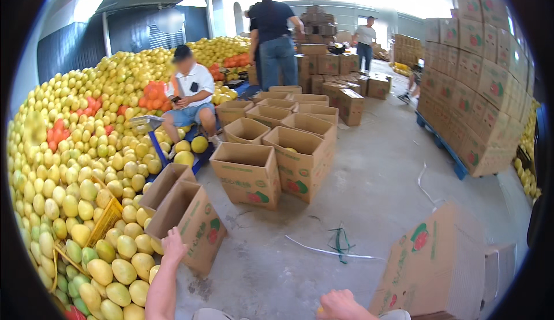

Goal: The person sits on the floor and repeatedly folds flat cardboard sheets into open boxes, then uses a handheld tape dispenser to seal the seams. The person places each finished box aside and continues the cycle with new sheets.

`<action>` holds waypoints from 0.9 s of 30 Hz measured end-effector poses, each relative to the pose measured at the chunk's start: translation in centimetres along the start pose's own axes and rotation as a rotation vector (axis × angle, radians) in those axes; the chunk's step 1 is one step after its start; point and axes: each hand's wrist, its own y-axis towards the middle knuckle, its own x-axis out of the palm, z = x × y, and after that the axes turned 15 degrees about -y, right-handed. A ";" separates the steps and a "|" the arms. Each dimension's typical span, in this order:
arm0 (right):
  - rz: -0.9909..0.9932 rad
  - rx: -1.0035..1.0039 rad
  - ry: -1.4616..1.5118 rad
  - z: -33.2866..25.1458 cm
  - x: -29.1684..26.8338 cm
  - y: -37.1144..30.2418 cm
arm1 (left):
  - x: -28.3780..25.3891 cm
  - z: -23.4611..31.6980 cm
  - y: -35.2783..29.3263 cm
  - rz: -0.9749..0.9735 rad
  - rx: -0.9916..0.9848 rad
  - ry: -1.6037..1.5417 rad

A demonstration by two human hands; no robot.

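Note:
My left hand [174, 247] is closed on the near rim of an open cardboard box [203, 233], which stands on the floor beside the fruit heap. Right behind it is another open box [164, 188]. My right hand [340, 304] is curled into a fist at the lower edge, above my lap; a speck of yellow shows at its fingers, too small to name. To the left of the boxes lies a big heap of yellow pomelos [124, 271], some of them greenish.
Several open boxes [245, 173] stand ahead. Flattened cartons [412, 268] lie at right. Green strapping [340, 242] and a white strip [323, 252] are on the floor. A blue pallet [441, 138] bears stacked cartons. A seated person [193, 89] and several standing people are farther off.

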 end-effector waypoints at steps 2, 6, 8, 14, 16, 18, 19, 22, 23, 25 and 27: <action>0.046 -0.010 -0.005 1.0 1.7 -0.9 | 0.2 0.2 -0.1 -0.019 -0.071 0.005; -0.160 -0.049 0.017 0.2 0.5 1.4 | 0.9 -1.6 -2.0 0.291 0.306 -0.091; -0.184 -0.023 0.007 -0.7 1.7 2.3 | 2.4 2.1 -1.1 0.150 0.355 -0.305; -0.220 -0.073 -0.163 -4.2 5.7 2.3 | -3.4 36.0 -10.8 -0.567 1.004 -0.723; -0.234 -0.099 -0.172 -6.0 8.8 2.9 | -3.7 45.6 -15.8 -0.663 1.304 -0.840; -0.256 -0.141 -0.143 -8.0 11.0 3.9 | -3.1 52.8 -20.1 -0.688 1.530 -0.817; -0.292 -0.194 -0.177 -8.7 12.3 4.9 | -3.1 56.1 -22.3 -0.692 1.560 -0.822; -0.346 -0.367 -0.235 -8.6 12.5 4.9 | -1.9 62.4 -26.3 -0.703 1.598 -0.823; -0.336 -0.409 -0.209 -7.1 11.4 3.0 | -1.1 63.8 -27.0 -0.718 1.616 -0.830; -0.214 -0.359 -0.183 -7.0 12.5 2.2 | -0.6 64.7 -27.8 -0.696 1.661 -0.763; -0.130 -0.105 -0.083 -7.9 14.1 3.0 | -0.3 65.2 -28.0 -0.626 1.699 -0.713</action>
